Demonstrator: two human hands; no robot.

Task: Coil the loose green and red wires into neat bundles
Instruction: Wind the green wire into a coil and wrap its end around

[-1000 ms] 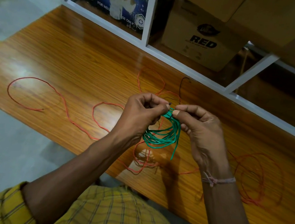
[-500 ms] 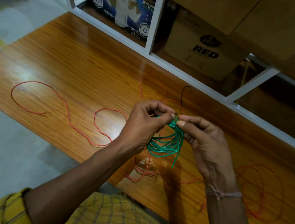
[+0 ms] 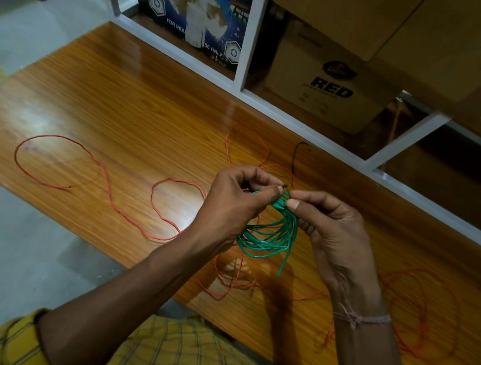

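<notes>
Green wire (image 3: 269, 237) is already looped into a small coil, held up above the wooden tabletop (image 3: 126, 113) btwn both hands. Left hand (image 3: 233, 208) pinches the top of the coil w/ thumb and forefinger; right hand (image 3: 333, 233) pinches the same spot from the other side, fingertips nearly touching the left's. One short green tail hangs loose off the coil's lower right, so the bundle looks almost done; probably only securing the end is left, i.e. wrapping or tucking it at the pinch point. Can't tell if a wrap is already around the top, fingers hide it.

Red wire isn't coiled at all, as far as visible. A long red strand (image 3: 84, 163) snakes across the left of the table in open loops, its end lying free. A red tangle (image 3: 231, 275) lies on the table under the hands, and a loose red loop pile (image 3: 417, 313) lies right of the right wrist, rough, not neat. More red loops show behind the hands, plus a short dark wire (image 3: 295, 158) near the shelf frame.

Count: 1 green coil, 2 hands, red in approx 3–4 patches; can't tell whether they're one wire or several. Roughly half done at best.
</notes>
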